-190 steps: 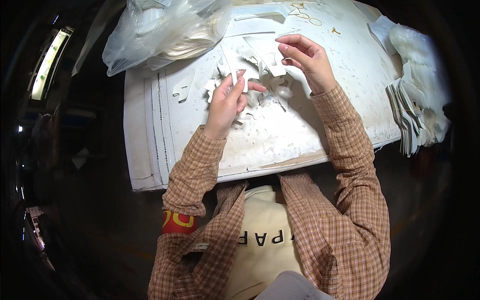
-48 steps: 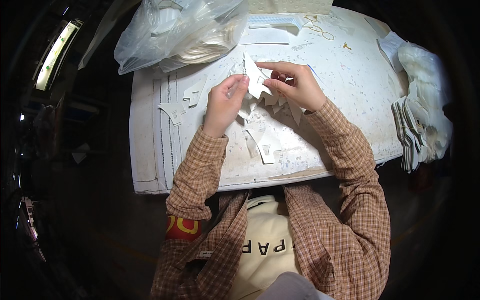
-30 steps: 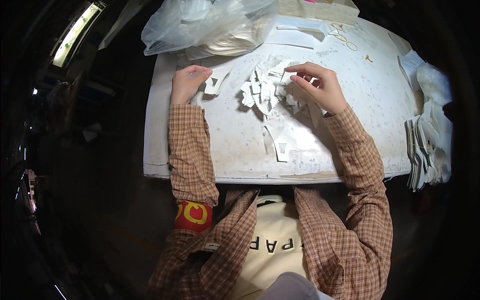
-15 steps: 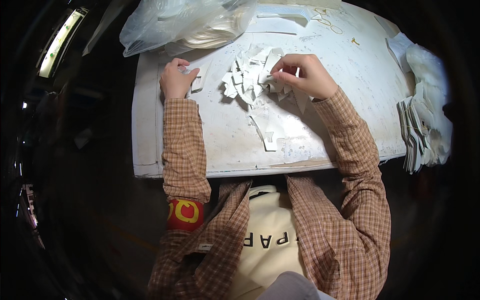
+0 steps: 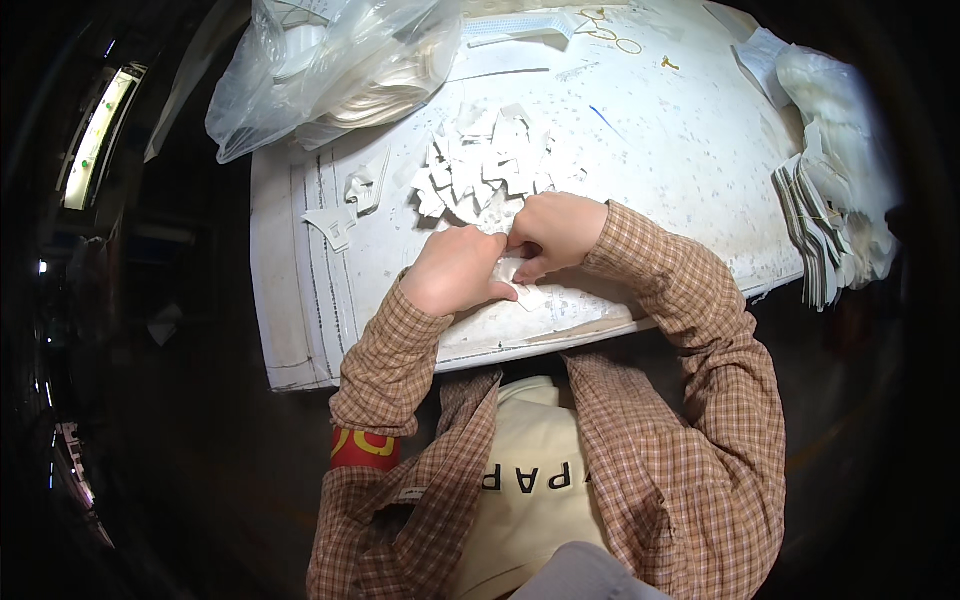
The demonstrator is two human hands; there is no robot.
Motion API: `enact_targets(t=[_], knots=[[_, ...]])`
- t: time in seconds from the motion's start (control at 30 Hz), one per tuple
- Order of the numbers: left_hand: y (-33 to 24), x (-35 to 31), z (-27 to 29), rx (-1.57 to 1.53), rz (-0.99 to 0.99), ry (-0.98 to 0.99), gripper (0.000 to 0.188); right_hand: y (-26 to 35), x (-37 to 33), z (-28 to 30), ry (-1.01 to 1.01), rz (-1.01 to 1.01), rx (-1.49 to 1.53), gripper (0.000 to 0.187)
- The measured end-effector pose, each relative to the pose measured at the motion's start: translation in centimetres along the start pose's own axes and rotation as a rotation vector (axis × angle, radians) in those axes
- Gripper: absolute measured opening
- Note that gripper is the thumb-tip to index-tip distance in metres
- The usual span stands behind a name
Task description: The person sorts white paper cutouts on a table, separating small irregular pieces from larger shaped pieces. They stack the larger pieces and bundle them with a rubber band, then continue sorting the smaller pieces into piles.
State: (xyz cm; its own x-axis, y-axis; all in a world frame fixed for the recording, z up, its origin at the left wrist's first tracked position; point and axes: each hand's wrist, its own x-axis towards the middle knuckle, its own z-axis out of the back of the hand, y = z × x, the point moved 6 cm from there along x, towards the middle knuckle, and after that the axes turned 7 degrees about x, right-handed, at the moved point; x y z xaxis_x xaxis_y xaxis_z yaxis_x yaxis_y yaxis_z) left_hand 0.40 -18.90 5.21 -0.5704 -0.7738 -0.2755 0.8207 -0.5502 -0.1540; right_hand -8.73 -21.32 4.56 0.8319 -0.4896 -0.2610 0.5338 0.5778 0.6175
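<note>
A heap of small white cut pieces (image 5: 485, 170) lies in the middle of a white, scuffed table (image 5: 660, 150). Just in front of the heap my left hand (image 5: 455, 270) and my right hand (image 5: 555, 230) are pressed together, fingers curled. Between them they pinch a small white piece (image 5: 525, 292) against the table near its front edge. Two loose white pieces (image 5: 350, 205) lie to the left, apart from both hands.
A clear plastic bag (image 5: 335, 65) full of white pieces sits at the back left. Bundled stacks of white pieces (image 5: 825, 220) line the right edge. Rubber bands (image 5: 605, 30) lie at the back. The surroundings are dark.
My left hand left the loose pieces at the left and came in next to my right hand. Both hands moved toward the front edge and closed on a small white piece.
</note>
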Motion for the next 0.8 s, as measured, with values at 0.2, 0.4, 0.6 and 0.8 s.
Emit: enact_targets(t=[0.2,0.4,0.6,0.8], knots=[[3.7,-0.9,3.9,-0.467,-0.008,-0.5,0.019,-1.6,-2.1,5.4,-0.232,0.048,0.239,0.029],[8.2,-1.0,4.6,-1.325,0.097,-0.855,0.023,-8.3,-3.4,8.5,-0.838,-0.311,0.407,0.033],[8.1,-0.7,3.3,-1.388,0.024,-0.988,0.026,-8.7,-1.7,6.6,-0.811,-0.322,0.234,0.036],[8.0,-0.4,3.5,-1.459,-0.113,-1.025,0.017,-7.1,-2.1,7.7,-0.975,0.046,0.704,0.028]])
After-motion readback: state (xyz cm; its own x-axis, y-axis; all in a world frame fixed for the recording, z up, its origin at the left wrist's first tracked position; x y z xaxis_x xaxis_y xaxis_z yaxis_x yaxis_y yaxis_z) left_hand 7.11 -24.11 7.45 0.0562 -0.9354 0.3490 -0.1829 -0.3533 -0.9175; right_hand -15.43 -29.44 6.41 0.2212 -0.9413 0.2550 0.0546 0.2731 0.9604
